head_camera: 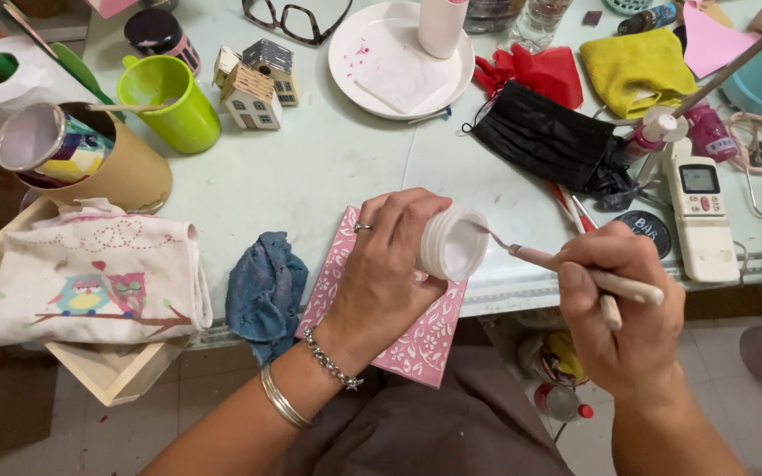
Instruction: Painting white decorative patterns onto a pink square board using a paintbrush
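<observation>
My left hand [390,264] grips a small white jar [453,244], tilted so its open mouth faces right. My right hand [617,304] holds a thin paintbrush [575,269] with a pale handle, and its tip reaches into the jar's mouth. Under my left hand a pink square tile with white leaf patterns [416,339] lies at the table's front edge. A ring sits on my left hand and bracelets on that wrist.
A blue rag [262,291] lies left of the tile. A wooden tray [103,375] holds an owl-print cloth [90,282]. Farther back stand a green mug [174,101], small model houses [253,84], a white plate [399,53], a black mask [544,137] and a remote [698,211].
</observation>
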